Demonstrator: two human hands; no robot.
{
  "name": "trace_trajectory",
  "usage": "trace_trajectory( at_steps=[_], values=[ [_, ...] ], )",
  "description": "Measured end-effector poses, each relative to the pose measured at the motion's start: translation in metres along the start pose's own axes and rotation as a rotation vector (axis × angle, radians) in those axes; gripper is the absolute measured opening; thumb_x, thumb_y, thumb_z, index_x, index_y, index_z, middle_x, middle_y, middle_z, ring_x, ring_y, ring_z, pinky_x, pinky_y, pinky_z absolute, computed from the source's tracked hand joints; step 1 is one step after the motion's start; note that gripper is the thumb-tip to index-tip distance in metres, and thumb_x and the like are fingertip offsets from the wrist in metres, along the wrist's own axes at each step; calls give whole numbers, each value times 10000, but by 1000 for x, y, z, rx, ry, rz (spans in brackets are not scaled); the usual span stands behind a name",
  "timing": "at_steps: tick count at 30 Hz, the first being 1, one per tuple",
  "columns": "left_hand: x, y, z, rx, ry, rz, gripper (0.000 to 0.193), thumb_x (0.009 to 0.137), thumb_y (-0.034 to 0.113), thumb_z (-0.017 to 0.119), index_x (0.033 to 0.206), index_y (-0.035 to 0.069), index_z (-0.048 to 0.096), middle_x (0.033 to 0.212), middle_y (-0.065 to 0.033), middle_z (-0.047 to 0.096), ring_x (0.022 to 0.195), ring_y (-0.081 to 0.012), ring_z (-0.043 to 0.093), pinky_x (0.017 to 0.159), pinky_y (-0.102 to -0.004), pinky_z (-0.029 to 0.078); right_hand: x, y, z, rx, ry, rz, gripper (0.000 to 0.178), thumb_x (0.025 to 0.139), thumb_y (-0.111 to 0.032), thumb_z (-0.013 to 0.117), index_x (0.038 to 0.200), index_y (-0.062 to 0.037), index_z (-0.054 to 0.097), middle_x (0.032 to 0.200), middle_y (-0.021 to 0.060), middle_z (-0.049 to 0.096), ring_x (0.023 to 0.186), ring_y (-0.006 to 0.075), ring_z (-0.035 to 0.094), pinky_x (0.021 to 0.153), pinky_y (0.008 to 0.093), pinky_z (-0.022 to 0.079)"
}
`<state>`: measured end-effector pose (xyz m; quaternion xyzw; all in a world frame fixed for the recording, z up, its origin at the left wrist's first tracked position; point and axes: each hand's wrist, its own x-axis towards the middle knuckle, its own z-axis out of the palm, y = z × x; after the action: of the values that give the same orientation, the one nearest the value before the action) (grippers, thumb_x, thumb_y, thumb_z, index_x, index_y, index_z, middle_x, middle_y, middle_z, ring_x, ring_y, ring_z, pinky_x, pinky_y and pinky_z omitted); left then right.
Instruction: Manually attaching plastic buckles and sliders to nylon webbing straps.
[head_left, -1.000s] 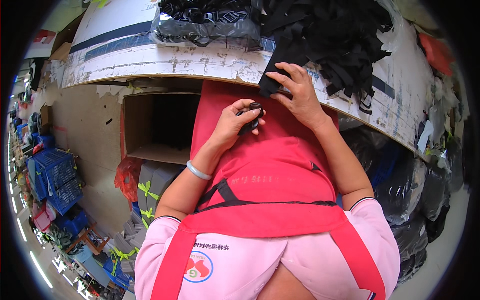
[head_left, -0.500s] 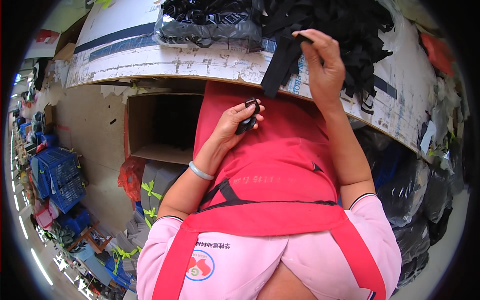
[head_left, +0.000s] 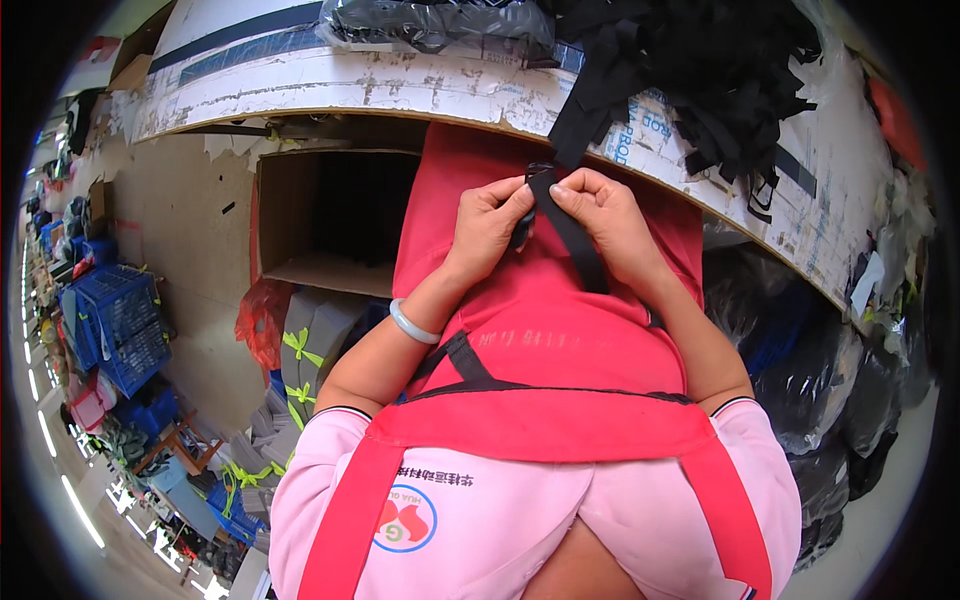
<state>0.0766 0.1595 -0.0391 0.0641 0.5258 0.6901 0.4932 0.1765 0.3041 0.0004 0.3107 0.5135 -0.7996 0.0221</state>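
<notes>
My left hand [head_left: 484, 230] pinches a small black plastic buckle [head_left: 539, 170] between thumb and fingers, above my red apron. Part of a black piece also shows below those fingers. From the right, my right hand [head_left: 613, 222] is closed on a black webbing strap [head_left: 574, 242], its thumb pressing near the end at the buckle. The strap's other end hangs down over the apron. Strap and buckle meet between my fingertips; whether the strap passes through the buckle I cannot tell.
On the white worktable [head_left: 400, 95] lie a heap of black straps [head_left: 720, 70] and a clear plastic bag [head_left: 430, 25] of black parts. An open cardboard box [head_left: 335, 270] stands under the table's left side. Dark plastic bags [head_left: 800, 390] sit at the right; blue crates [head_left: 120, 330] stand far left.
My right hand has come down from the strap heap with a strap and met my left hand. The buckle in my left hand has risen slightly to the right.
</notes>
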Motion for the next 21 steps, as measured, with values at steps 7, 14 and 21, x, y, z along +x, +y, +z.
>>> trace_trajectory(
  at_steps=[7,14,21],
  values=[
    [-6,-3,3,176,51,136,172,935,116,617,1045,4,687,705,33,567,531,-32,487,451,-198,377,4,8,-4,127,-16,66,140,938,-180,614,901,-46,596,721,-14,605,577,22,535,498,167,425],
    [0,-5,2,611,132,567,190,857,-20,643,1045,-15,665,722,-74,568,630,-137,551,552,-262,425,-5,-3,4,349,-49,107,145,946,-191,604,942,-52,564,648,18,570,465,64,517,419,206,427],
    [3,-2,-4,773,99,792,207,843,-31,636,1050,-17,642,738,-132,573,638,-220,583,568,-293,453,5,6,3,223,-12,-13,211,941,-208,622,1045,-37,558,731,47,621,520,79,559,466,203,471]
  ],
)
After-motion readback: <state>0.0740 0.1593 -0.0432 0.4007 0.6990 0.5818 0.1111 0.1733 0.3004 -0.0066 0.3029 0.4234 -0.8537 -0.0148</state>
